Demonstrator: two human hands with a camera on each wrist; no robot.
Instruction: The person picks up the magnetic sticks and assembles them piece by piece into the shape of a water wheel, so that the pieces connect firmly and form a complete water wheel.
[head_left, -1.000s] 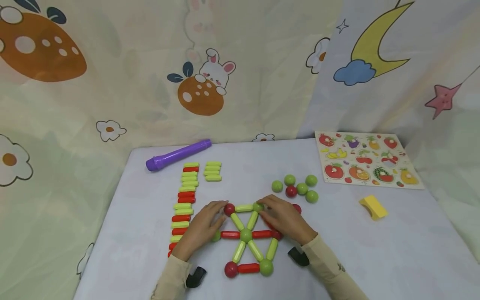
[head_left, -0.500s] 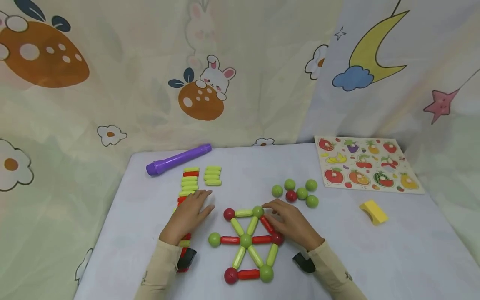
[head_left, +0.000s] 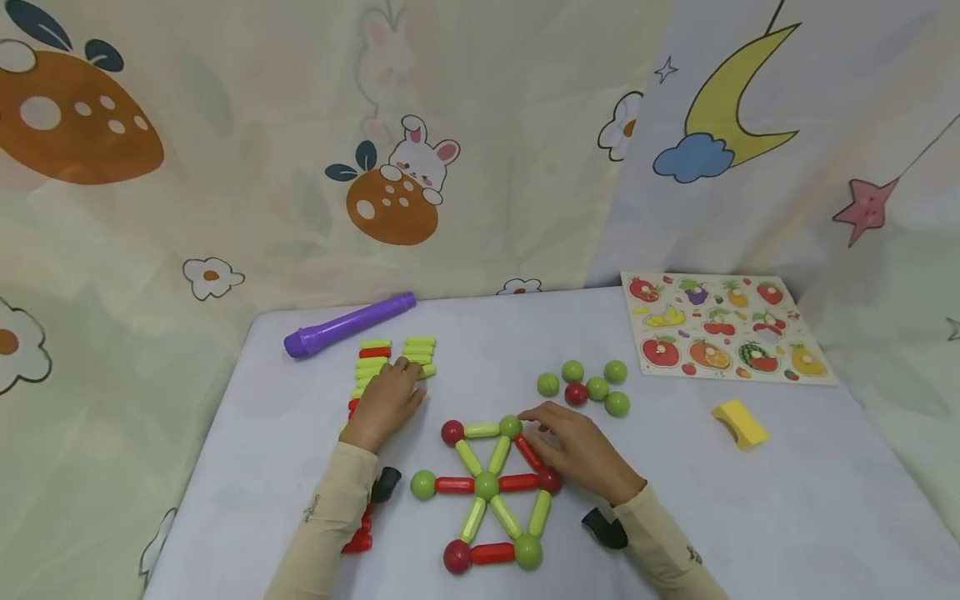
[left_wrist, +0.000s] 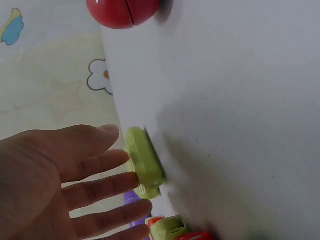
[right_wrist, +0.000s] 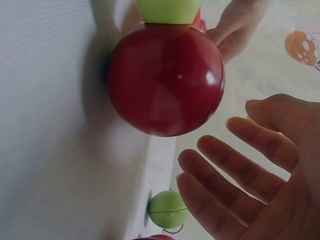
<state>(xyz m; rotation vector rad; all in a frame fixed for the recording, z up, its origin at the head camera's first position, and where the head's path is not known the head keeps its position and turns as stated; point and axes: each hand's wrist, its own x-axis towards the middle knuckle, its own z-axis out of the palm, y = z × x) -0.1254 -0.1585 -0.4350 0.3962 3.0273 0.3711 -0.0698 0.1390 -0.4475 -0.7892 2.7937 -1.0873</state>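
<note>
A flat figure of magnetic rods and balls lies on the table, with spokes round a green centre ball (head_left: 487, 486). My left hand (head_left: 385, 403) is over the upper part of a rod column, its fingers reaching to a small stack of green rods (head_left: 420, 351). In the left wrist view the fingers are nearly straight, their tips at a green rod (left_wrist: 144, 162); the thumb stands apart from it. My right hand (head_left: 588, 450) is beside the figure's green ball (head_left: 511, 427) and red ball (head_left: 550, 481), fingers relaxed with nothing gripped. It partly covers the red ball.
Several loose green balls (head_left: 617, 404) and a red one (head_left: 576, 393) lie behind the right hand. A purple stick (head_left: 349, 325), a fruit puzzle board (head_left: 726, 328) and a yellow arched block (head_left: 740, 423) are further out. Red rods (head_left: 358, 542) continue below the left sleeve.
The left hand has left the figure's upper-left red ball, moving left and then up to the small green rod stack. The right hand stays by the figure; a red rod now shows beside it.
</note>
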